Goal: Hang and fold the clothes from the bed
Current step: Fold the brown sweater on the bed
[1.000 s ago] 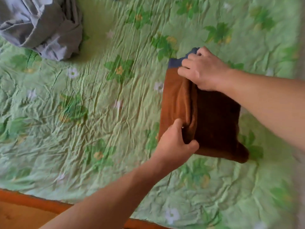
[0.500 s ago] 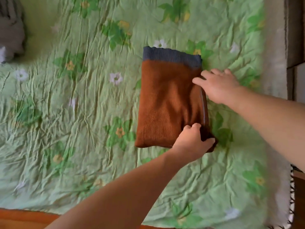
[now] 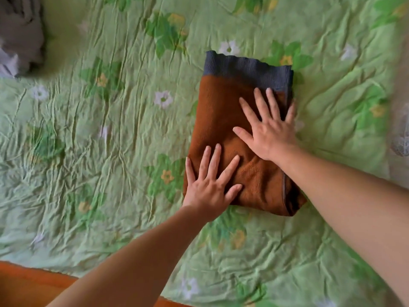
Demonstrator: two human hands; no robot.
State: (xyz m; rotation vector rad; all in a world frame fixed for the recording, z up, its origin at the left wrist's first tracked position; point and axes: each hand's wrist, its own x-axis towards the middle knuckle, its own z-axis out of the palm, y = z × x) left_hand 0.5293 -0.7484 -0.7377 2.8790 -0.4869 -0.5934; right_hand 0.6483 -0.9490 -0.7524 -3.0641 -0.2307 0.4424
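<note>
A brown garment with a blue ribbed hem (image 3: 223, 116) lies folded into a neat rectangle on the green flowered bedspread (image 3: 110, 140). My left hand (image 3: 210, 185) lies flat on its near left corner, fingers straight and spread. My right hand (image 3: 269, 129) presses flat on the right half, fingertips close to the blue hem. Neither hand holds anything.
A crumpled grey garment (image 3: 20, 34) lies at the far left of the bed. The bed's orange-brown wooden edge (image 3: 33, 286) runs along the bottom left. A pale strip of another cover (image 3: 400, 120) shows at the right edge.
Both hands let go of the garment's right edge and now lie flat on top of it. The last fold is closed, and the view has shifted slightly.
</note>
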